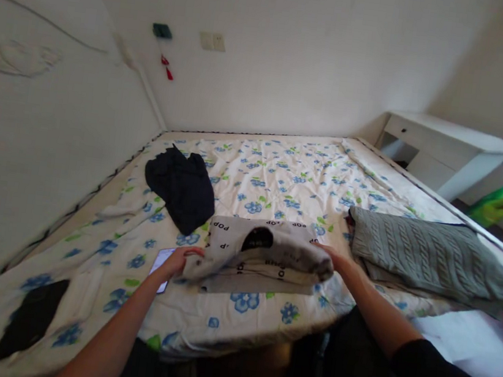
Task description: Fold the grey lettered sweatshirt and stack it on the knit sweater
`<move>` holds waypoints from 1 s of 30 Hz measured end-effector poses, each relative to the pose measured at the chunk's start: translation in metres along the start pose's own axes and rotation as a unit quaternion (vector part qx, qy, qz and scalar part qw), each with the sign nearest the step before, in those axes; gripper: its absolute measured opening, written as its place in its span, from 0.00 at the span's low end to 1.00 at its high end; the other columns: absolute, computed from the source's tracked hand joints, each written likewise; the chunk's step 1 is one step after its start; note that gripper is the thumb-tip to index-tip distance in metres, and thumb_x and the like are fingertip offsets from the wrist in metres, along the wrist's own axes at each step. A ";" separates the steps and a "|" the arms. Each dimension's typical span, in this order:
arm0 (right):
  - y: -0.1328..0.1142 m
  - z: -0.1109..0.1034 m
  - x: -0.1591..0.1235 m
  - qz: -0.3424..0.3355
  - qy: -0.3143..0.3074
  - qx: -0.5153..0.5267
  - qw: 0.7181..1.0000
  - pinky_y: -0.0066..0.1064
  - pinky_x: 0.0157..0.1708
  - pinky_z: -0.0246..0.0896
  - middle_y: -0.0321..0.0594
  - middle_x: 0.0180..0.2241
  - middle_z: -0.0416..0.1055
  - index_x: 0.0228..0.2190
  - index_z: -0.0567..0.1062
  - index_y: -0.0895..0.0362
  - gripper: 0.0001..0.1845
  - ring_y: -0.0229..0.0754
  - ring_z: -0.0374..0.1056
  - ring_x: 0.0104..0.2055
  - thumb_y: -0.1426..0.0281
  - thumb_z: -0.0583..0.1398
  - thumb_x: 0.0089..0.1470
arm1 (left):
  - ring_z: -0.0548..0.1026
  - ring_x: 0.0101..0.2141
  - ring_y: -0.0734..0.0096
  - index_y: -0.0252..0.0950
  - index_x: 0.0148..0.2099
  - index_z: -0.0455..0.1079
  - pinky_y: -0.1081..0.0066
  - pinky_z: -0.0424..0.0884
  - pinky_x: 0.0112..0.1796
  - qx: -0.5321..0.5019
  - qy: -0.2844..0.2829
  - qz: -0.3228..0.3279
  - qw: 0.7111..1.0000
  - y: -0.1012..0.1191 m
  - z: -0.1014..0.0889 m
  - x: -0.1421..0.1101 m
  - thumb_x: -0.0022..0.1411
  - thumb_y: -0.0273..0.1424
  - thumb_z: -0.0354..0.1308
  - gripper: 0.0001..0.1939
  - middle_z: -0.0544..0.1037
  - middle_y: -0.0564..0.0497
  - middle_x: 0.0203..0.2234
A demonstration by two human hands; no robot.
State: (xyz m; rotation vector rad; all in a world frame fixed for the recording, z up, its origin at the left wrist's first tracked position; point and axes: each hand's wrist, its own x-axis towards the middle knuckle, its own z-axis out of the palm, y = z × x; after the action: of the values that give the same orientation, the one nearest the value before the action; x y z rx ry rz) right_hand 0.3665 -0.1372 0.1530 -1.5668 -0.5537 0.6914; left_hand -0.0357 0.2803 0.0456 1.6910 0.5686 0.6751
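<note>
A light grey printed top (227, 228), lettered with "POP" in black, lies partly folded near the bed's front edge. Its dark neck opening faces up in the middle. My left hand (183, 260) grips its left end, fingers curled over the cloth. At the right end, my right hand (331, 258) has its fingers around the bunched fabric, partly hidden by it. A phone with a lit screen (160, 260) lies under my left wrist, on the flowered sheet (246, 302).
A crumpled dark garment (182, 187) lies back left, and a folded grey-green cable-knit (428, 255) sits to the right. Front left is a flat black item (32, 320). A white desk (453, 138) stands beyond the bed's right side; walls (295, 64) border the back and left.
</note>
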 end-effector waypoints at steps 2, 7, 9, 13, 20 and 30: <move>0.014 0.012 -0.006 0.034 0.038 -0.038 0.998 0.35 0.35 0.77 0.42 0.30 0.80 0.33 0.78 0.53 0.07 0.46 0.75 0.33 0.65 0.71 0.58 | 0.86 0.48 0.44 0.40 0.34 0.84 0.54 0.83 0.52 -0.004 -0.022 -0.053 0.998 -0.008 0.006 -0.018 0.40 0.38 0.73 0.15 0.90 0.45 0.39; 0.016 0.027 -0.010 0.013 0.173 -0.111 0.979 0.32 0.44 0.76 0.38 0.36 0.80 0.42 0.77 0.54 0.19 0.47 0.79 0.42 0.71 0.72 0.48 | 0.87 0.45 0.48 0.40 0.36 0.80 0.60 0.82 0.45 -0.024 0.013 -0.082 0.996 0.003 0.016 -0.031 0.41 0.50 0.77 0.24 0.89 0.45 0.37; 0.018 0.025 -0.010 0.014 0.231 -0.138 0.963 0.34 0.45 0.77 0.38 0.38 0.80 0.46 0.76 0.53 0.25 0.50 0.79 0.46 0.70 0.74 0.45 | 0.86 0.45 0.44 0.40 0.35 0.80 0.60 0.82 0.43 0.027 0.004 -0.094 0.995 0.007 0.021 -0.029 0.39 0.53 0.79 0.27 0.89 0.44 0.35; 0.019 0.020 -0.008 0.054 0.201 -0.138 0.968 0.38 0.44 0.80 0.44 0.39 0.81 0.43 0.77 0.54 0.24 0.54 0.81 0.45 0.65 0.77 0.45 | 0.85 0.42 0.42 0.40 0.30 0.78 0.60 0.81 0.38 0.105 0.003 -0.074 0.992 0.008 0.027 -0.013 0.40 0.60 0.77 0.30 0.86 0.46 0.30; -0.016 0.014 0.012 0.051 0.110 -0.064 0.991 0.37 0.41 0.81 0.45 0.37 0.83 0.42 0.78 0.56 0.22 0.48 0.81 0.39 0.70 0.78 0.47 | 0.85 0.41 0.47 0.38 0.34 0.82 0.63 0.81 0.40 0.079 0.003 -0.047 0.996 0.010 0.020 0.035 0.39 0.59 0.78 0.32 0.89 0.42 0.36; -0.013 -0.027 0.043 0.034 0.143 -0.130 0.981 0.32 0.45 0.78 0.45 0.39 0.81 0.48 0.76 0.57 0.12 0.43 0.79 0.39 0.66 0.68 0.67 | 0.85 0.35 0.57 0.37 0.36 0.82 0.66 0.81 0.36 -0.044 0.092 -0.146 0.984 -0.004 0.024 0.057 0.48 0.46 0.80 0.20 0.88 0.47 0.31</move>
State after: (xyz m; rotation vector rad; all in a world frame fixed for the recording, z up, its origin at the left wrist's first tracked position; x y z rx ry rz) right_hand 0.4167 -0.1249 0.1622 -1.8995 -0.3875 0.4453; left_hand 0.0218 0.3034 0.0457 1.4336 0.8866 0.6362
